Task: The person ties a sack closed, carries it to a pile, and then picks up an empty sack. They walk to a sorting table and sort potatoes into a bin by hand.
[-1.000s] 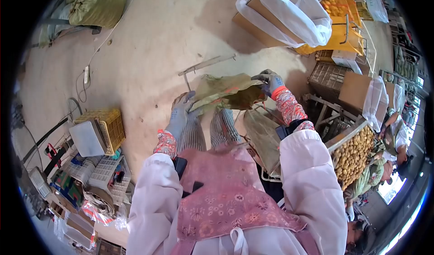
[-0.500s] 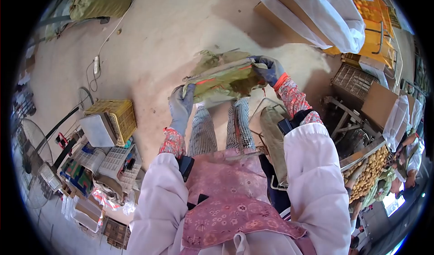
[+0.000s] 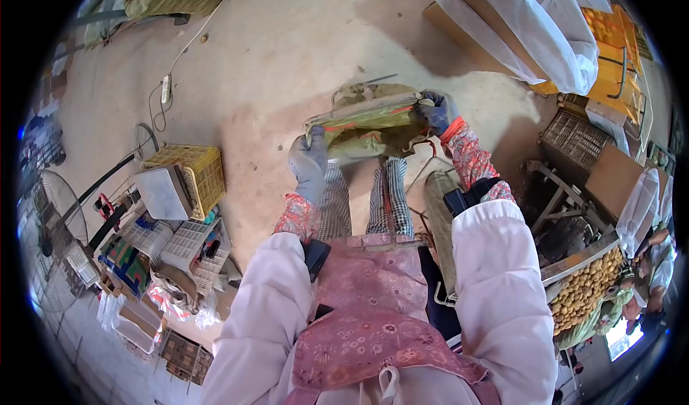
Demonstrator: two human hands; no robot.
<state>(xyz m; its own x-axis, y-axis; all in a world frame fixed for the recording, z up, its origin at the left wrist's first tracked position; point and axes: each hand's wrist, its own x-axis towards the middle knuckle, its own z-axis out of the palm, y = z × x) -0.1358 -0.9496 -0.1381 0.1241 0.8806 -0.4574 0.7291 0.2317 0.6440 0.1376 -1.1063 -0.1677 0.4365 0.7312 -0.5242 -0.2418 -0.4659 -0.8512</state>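
Observation:
A green woven sack point(image 3: 373, 145) with an orange-red strip hangs in front of my legs, its rim stretched between my two gloved hands. My left hand point(image 3: 308, 164), in a grey-blue glove, pinches the rim's left end. At the opposite end, my right hand point(image 3: 438, 113), in a darker glove, has its fingers closed round the rim. The sack's mouth gapes toward me, and part of its inside shows. Beside my right leg is a folding stool point(image 3: 439, 225) with a drab green cover.
On the left stand a yellow crate point(image 3: 203, 182) and a fan point(image 3: 61, 207). To the right are a cardboard box with white lining point(image 3: 502, 28), a brown crate point(image 3: 574, 132) and a wooden-edged bin of small round produce point(image 3: 585, 290). A power cord point(image 3: 188, 46) crosses the floor.
The whole view has shifted a little, so surroundings sit further right. Both hands keep hold of the rim, and the sack's mouth looks somewhat wider and less crumpled.

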